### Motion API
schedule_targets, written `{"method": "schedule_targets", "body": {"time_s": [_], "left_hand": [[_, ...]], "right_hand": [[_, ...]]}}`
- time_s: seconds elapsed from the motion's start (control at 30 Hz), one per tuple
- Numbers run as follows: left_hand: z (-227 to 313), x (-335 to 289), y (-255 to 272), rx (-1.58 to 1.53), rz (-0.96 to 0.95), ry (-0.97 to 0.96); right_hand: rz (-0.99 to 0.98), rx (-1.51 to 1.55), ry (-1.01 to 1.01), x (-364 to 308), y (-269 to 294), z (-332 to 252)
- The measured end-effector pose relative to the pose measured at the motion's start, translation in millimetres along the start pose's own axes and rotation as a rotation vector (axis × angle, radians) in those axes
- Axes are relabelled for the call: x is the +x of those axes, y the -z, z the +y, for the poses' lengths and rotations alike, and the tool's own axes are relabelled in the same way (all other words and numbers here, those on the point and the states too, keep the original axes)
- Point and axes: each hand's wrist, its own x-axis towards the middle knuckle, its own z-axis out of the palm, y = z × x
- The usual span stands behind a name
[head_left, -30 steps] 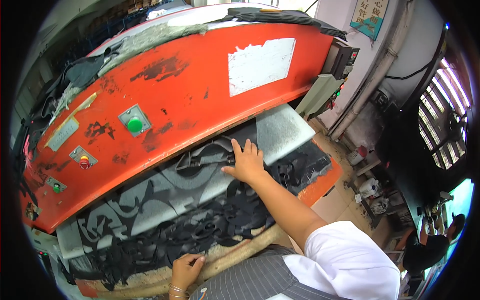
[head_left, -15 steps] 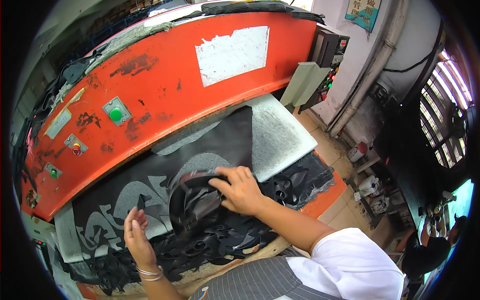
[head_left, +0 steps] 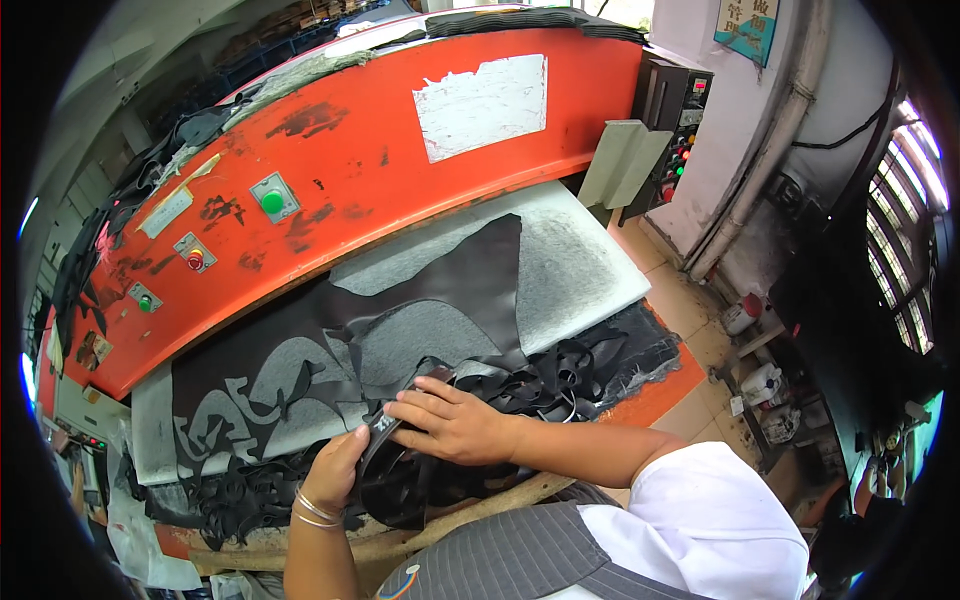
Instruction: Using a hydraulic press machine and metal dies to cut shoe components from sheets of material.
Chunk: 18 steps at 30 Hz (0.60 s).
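Close to my body I hold a cutting die (head_left: 380, 432), a dark curved band standing on its edge, tilted. My right hand (head_left: 452, 424) grips its upper side, fingers laid over the rim. At its left side my left hand (head_left: 338, 468) has thumb and fingers closed against the band. Ahead of both hands a black leather-like sheet (head_left: 440, 270) lies on a white cutting board (head_left: 585, 260), with curved shapes cut out of it. The die's lower part merges with dark scraps, so its full outline is hidden.
The orange press beam (head_left: 350, 150) spans above the board, with a green button (head_left: 273, 202) on its front. Tangled black offcuts (head_left: 570, 370) line the board's near edge. A control box (head_left: 680, 130) is at the right. Another person (head_left: 865, 510) is at the far right.
The die has come down and nearer to my body, off the sheet, in my right hand. My left hand has moved right and taken hold of its side. The view has shifted slightly.
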Motion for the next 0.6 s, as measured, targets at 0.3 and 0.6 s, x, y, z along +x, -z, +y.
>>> {"method": "schedule_targets", "body": {"time_s": [0.3,0.6], "left_hand": [[-16,21,-19,-0.292,0.040,-0.279],[-3,24,-22,-0.303,-0.043,-0.184]], "right_hand": [[-0.116,0.580,-0.636,-1,13,-42],[-0.065,0.389,-0.698,15,7,-55]]}}
